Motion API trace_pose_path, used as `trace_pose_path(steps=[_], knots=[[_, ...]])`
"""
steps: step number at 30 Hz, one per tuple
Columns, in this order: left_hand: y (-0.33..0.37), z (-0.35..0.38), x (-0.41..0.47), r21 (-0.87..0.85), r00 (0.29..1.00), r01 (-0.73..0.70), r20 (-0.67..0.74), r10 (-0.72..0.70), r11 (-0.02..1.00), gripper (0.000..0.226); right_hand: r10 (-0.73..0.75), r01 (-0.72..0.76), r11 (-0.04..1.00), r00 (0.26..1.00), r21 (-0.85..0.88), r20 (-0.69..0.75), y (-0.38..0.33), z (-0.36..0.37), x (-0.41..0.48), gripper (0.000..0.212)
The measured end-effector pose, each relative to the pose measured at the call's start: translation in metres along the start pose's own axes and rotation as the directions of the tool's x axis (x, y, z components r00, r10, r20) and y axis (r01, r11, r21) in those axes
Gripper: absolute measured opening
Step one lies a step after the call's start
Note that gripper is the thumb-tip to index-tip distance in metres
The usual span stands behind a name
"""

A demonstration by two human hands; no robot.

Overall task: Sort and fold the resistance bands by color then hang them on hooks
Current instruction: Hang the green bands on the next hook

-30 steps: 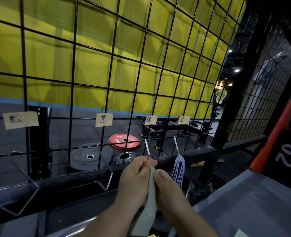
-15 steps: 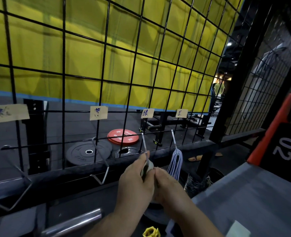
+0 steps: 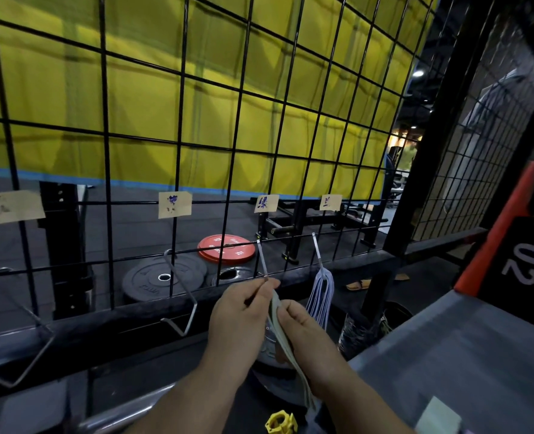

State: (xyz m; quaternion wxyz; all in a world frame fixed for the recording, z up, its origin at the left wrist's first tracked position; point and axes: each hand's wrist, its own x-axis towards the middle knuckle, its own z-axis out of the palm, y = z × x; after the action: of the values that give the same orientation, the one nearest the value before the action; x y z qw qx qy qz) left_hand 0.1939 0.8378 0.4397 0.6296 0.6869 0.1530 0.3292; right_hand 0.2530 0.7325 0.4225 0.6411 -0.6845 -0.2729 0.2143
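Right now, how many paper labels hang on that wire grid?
4, in one row: far-left label, second label, third label, rightmost label. More may lie beyond the frame.

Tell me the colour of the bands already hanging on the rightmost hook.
Pale lavender-blue; the hanging bands show best in the head view.

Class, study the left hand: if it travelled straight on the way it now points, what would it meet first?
Probably the metal hook, whose tip sits at the fingers of the left hand; the wire grid lies beyond, though depth is unclear.
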Motion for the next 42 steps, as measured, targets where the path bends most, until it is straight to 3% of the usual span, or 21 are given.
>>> trace_pose_path(steps=[4,12,16,20,23,26,29,32,38,42], knots=[[-0.003,0.0,0.004,-0.068,0.999,0.049,0.002,-0.049,0.996,0.024,-0.004,0.003,0.999,1.0,-0.033,-0.026,-0.001,-0.001,0.0,0.032],[-0.002,-0.001,0.004,-0.223,0.991,0.134,0.019,-0.133,0.966,0.031,-0.064,0.014,0.944,0.988,-0.329,-0.143,-0.002,-0.015,0.015,0.036],[-0.005,0.001,0.005,-0.22,0.994,0.108,0.021,-0.106,0.97,0.03,-0.012,-0.009,0.944,0.998,-0.329,-0.064,0.008,-0.017,0.012,0.046],[-0.009,-0.001,0.005,-0.139,1.0,0.013,-0.012,-0.015,0.99,0.027,0.072,-0.07,0.958,0.997,-0.279,0.0,0.019,-0.011,0.011,0.033],[-0.006,-0.004,0.001,-0.034,0.996,-0.085,-0.035,0.084,0.996,0.022,0.022,-0.009,0.945,0.999,-0.326,0.036,0.033,-0.009,0.013,0.053],[-0.007,-0.006,-0.006,0.149,0.982,-0.185,-0.022,0.19,0.971,0.01,0.021,-0.011,0.959,0.999,-0.285,0.032,0.044,-0.011,0.017,0.057],[-0.016,-0.006,-0.016,0.257,0.963,-0.258,-0.011,0.27,0.931,0.025,0.027,-0.014,0.967,0.998,-0.256,0.049,0.041,-0.007,0.015,0.053],[-0.025,-0.003,-0.023,0.283,0.966,-0.253,0.033,0.255,0.925,0.04,0.006,0.009,0.966,0.998,-0.257,0.059,0.035,-0.008,0.01,0.042],[-0.047,0.005,-0.032,0.401,0.98,-0.197,0.113,0.165,0.895,0.012,0.009,0.009,0.953,0.998,-0.303,0.056,0.044,-0.014,-0.001,0.031],[-0.05,0.007,-0.042,0.501,0.973,-0.212,0.19,0.132,0.839,0.018,-0.027,0.03,0.933,1.0,-0.358,0.014,0.056,-0.018,-0.003,0.029]])
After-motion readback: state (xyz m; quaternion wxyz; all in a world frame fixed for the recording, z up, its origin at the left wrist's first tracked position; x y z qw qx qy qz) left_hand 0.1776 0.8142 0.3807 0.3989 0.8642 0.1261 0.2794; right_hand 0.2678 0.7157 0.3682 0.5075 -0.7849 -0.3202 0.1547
